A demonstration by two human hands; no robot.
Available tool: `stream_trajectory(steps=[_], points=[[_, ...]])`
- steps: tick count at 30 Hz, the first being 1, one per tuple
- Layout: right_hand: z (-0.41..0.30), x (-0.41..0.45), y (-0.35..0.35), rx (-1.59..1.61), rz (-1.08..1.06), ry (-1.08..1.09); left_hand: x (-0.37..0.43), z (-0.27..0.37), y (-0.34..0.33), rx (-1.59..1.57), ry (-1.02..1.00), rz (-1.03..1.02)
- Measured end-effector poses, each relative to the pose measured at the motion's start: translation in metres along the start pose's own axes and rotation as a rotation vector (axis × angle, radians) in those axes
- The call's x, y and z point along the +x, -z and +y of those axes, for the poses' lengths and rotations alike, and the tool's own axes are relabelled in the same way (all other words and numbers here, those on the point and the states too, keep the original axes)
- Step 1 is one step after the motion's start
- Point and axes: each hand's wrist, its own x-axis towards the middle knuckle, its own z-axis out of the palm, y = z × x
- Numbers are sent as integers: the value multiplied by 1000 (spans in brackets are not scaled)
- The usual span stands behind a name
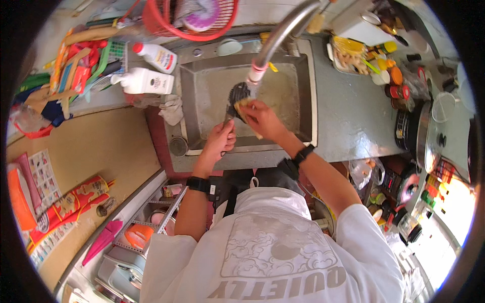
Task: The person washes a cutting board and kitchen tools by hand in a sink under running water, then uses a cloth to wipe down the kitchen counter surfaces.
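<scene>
My left hand (221, 137) grips the handle of a black long-handled utensil (239, 92) over the sink. Its head looks ridged or slotted; blur keeps me from telling its exact kind. A tan scrubbing pad (242, 105) is pinched in the fingers of my right hand (265, 119), against the utensil's head. Directly above, a curved metal faucet (282, 36) ends in a pink and white spout (256, 72), and water appears to run from it beside the utensil. Beneath both hands lies the stainless steel sink basin (308, 113), with shallow cloudy water on its floor.
White bottles (151, 81) and a crumpled cloth (172, 110) sit left of the sink. Behind it stands a red plastic basket (189, 36). A grey countertop (348, 110) extends right, bearing a tray of ginger (350, 60), several jars (396, 75) and a lidded electric pan (424, 136).
</scene>
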Motion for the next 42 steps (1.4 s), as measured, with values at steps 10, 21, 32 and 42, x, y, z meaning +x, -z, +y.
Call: stream_trajectory(steps=[10, 21, 32, 42], points=[[48, 7, -16, -220, 163, -147, -5, 6, 5, 86, 70, -51], [56, 3, -10, -384, 16, -216, -8, 7, -3, 171, 95, -39], [41, -9, -3, -239, 104, -112, -8, 6, -5, 135, 83, -56], [63, -20, -1, -228, 91, -154, -12, 9, -5, 97, 77, -62]])
